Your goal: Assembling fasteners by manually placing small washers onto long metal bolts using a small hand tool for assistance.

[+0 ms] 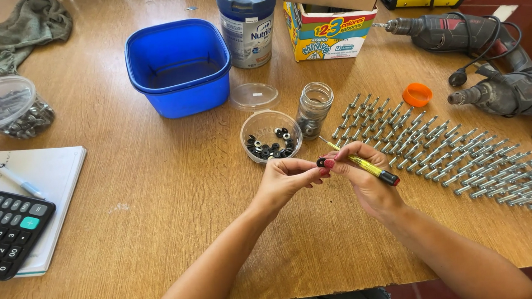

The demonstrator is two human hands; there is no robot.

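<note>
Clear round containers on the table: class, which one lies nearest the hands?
The small clear tub of black washers, just above the left hand. The glass jar stands farther back; the lidded tub of screws sits far left.

Tub (178, 68) bright blue; cloth (17, 31) dull olive green; screwdriver (367, 166) yellow handle w/ red end; small washer (321, 162) black, pinched betw. red-painted nails; cup of washers (270, 135) clear plastic, contents black & white; cap (417, 94) orange; calculator (4, 229) black w/ teal keys; carton (327, 31) multicolour print; bolts (453, 149) grey metal; tabletop (157, 194) light wood grain
</note>
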